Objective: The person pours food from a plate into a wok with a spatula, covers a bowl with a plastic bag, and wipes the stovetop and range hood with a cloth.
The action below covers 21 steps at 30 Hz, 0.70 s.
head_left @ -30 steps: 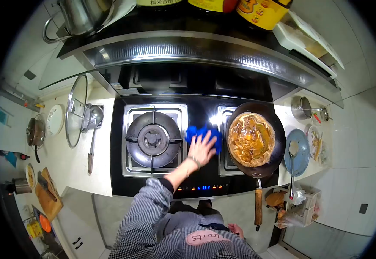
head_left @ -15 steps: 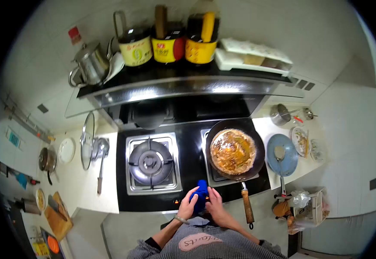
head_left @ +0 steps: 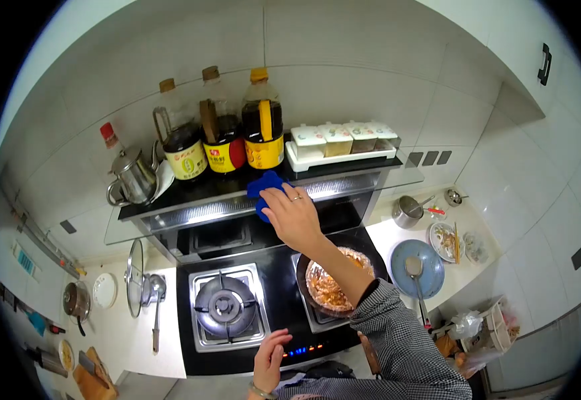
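My right hand (head_left: 294, 217) reaches up to the front edge of the hood top, gripping a blue cloth (head_left: 268, 183) against the black shelf below the bottles. My left hand (head_left: 270, 360) hangs low near the cooktop's front edge, left of the lit controls, with nothing in it and its fingers apart. Beneath my right forearm, a dark pan (head_left: 302, 273) with browned food (head_left: 327, 283) in sauce sits on the right burner. The left burner (head_left: 224, 307) holds no pan.
Three sauce bottles (head_left: 262, 152), a steel kettle (head_left: 134, 177) and a seasoning box rack (head_left: 341, 141) stand on the hood top. A blue pan (head_left: 404, 257) with a ladle is at right. A glass lid (head_left: 135, 279) stands on the left counter.
My right hand has moved up from the cooktop's front to the hood top with the blue cloth. My left hand has let go of the cloth. The view has tilted upward.
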### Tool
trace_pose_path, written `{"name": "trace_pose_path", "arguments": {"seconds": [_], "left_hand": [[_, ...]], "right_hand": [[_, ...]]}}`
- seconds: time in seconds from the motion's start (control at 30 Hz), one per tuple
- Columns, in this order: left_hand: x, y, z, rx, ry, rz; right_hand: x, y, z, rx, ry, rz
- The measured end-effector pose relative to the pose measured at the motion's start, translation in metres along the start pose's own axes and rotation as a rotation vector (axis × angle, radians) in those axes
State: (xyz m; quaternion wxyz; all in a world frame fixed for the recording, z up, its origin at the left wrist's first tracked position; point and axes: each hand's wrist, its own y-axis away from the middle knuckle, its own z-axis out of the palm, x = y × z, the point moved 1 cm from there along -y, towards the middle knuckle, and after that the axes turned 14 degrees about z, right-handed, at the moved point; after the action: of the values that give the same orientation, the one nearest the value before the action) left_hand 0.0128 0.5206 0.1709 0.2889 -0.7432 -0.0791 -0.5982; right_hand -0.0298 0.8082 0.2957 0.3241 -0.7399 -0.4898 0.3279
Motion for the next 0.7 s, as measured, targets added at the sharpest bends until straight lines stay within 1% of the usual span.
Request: {"name": "trace_pose_path", "arguments": {"seconds": [0.03, 0.07, 0.1, 0.13, 0.17, 0.2, 0.23, 0.27, 0.3, 0.37, 0.4, 0.43, 0.47, 0.5, 0.53, 0.6, 0.63, 0.67, 0.7], "left_hand": [[0.003, 0.0, 0.002, 0.024, -0.053, 0.04], [0.013, -0.002, 0.004, 0.052, -0.102, 0.079], [0.018, -0.001, -0.001, 0.056, -0.128, 0.062], [0.016, 0.005, -0.011, 0.058, -0.127, 0.061], [0.008, 0.016, -0.022, 0.086, -0.115, -0.045], [0.005, 0.024, -0.029, 0.111, -0.101, -0.154], [0.013, 0.026, -0.032, 0.186, -0.115, -0.163], [0.02, 0.027, -0.035, 0.261, -0.13, -0.173], [0.014, 0.033, -0.038, 0.319, -0.073, -0.17], [0.013, 0.035, -0.04, 0.349, -0.039, -0.184], [0.009, 0.035, -0.038, 0.358, -0.03, -0.173], [0.004, 0.03, -0.033, 0.347, -0.023, -0.165], [-0.002, 0.025, -0.027, 0.311, 0.007, -0.224], [-0.01, 0.023, -0.023, 0.275, 0.027, -0.288], [-0.024, 0.02, -0.019, 0.194, -0.118, -0.176], [-0.018, 0.007, -0.01, 0.164, 0.067, -0.216], [-0.02, 0.005, -0.009, 0.135, 0.025, -0.182], [-0.023, 0.006, -0.009, 0.135, 0.024, -0.185], [-0.026, 0.007, -0.01, 0.157, 0.04, -0.237]], "right_hand": [[0.013, -0.003, -0.005, -0.02, -0.002, 0.059], [0.042, -0.004, -0.009, -0.054, 0.072, 0.102], [0.064, -0.003, -0.032, -0.017, 0.165, 0.2], [0.1, 0.003, -0.04, 0.026, 0.213, 0.272], [0.14, 0.01, -0.051, 0.04, 0.288, 0.29], [0.173, 0.014, -0.061, 0.135, 0.382, 0.267], [0.189, 0.014, -0.078, 0.171, 0.42, 0.27], [0.191, 0.009, -0.09, 0.208, 0.456, 0.274], [0.186, 0.008, -0.088, 0.213, 0.461, 0.274], [0.17, 0.008, -0.073, 0.002, 0.17, 0.444], [0.161, 0.014, -0.053, -0.033, 0.033, 0.34], [0.121, 0.008, -0.051, -0.083, -0.072, 0.227], [0.088, 0.006, -0.048, -0.046, -0.079, 0.124], [0.072, 0.003, -0.047, -0.07, -0.103, 0.092], [0.079, 0.003, -0.047, -0.102, -0.105, 0.129], [0.112, 0.004, -0.061, -0.13, -0.045, 0.184], [0.137, 0.005, -0.072, -0.127, -0.002, 0.259], [0.169, 0.013, -0.078, -0.076, 0.063, 0.322], [0.193, 0.015, -0.094, -0.075, 0.067, 0.397]]}}
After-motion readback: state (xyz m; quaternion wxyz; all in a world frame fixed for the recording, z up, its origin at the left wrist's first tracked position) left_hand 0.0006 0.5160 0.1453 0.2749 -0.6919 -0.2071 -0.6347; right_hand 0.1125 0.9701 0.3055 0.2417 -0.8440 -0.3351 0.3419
